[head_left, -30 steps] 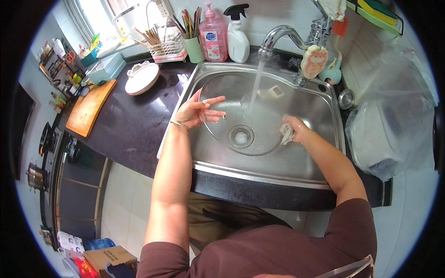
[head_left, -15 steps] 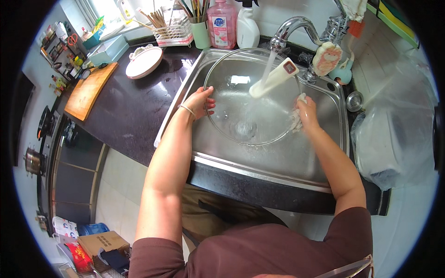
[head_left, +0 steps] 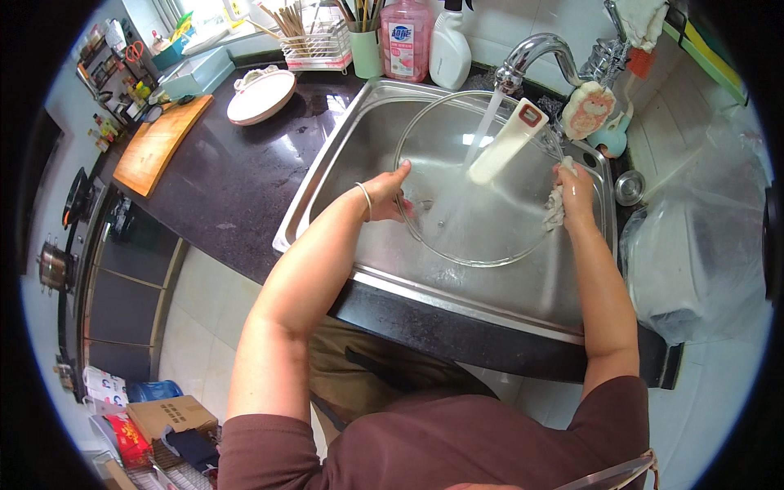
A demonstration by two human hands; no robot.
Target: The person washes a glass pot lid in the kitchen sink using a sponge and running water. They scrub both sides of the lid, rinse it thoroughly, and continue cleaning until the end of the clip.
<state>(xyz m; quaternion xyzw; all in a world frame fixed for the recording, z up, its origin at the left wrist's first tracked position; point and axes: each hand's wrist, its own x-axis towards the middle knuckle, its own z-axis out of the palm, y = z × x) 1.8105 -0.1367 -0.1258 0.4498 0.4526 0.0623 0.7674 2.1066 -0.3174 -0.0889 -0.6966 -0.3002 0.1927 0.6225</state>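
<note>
A large round clear glass lid [head_left: 490, 220] with a long white handle [head_left: 508, 147] is held tilted over the steel sink [head_left: 371, 253]. My left hand [head_left: 387, 196] grips its left rim, thumb on the near face and fingers curled behind the glass. At the right rim, my right hand [head_left: 576, 196] is closed on a wet whitish cloth [head_left: 554, 209] pressed against the edge. A stream of water [head_left: 485, 122] runs from the chrome faucet [head_left: 543, 42] onto the lid beside the handle. Part of my right fingers is hidden by the cloth.
Behind the sink stand a pink bottle [head_left: 406, 49], a white spray bottle [head_left: 450, 53] and a green utensil cup [head_left: 366, 53]. A white dish [head_left: 261, 98] and a wooden board [head_left: 163, 147] lie on the left counter. Clear plastic [head_left: 694, 245] covers something at right.
The lid and both hands have shifted right relative to the sink. My left hand now reaches further over the basin. The water still runs, and both hands keep their hold.
</note>
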